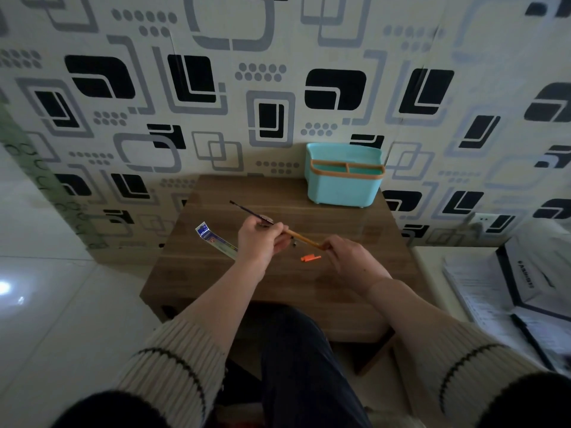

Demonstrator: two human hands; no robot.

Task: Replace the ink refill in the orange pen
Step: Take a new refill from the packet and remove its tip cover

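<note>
Above a small wooden table (355, 230), my left hand (259, 239) pinches a thin dark ink refill (250, 211) that points up and to the left. The orange pen barrel (304, 239) runs between both hands, and my right hand (349, 257) grips its right end. Whether my left fingers also touch the barrel I cannot tell. A small orange pen part (310, 258) lies on the table below the barrel. A refill packet (216, 239) with a blue end lies on the table left of my left hand, partly hidden by my wrist.
A turquoise desk organiser (343, 177) with an orange rim stands at the table's back right, against the patterned wall. Papers and a white box (525, 285) lie on a surface to the right. Pale tiled floor spreads to the left.
</note>
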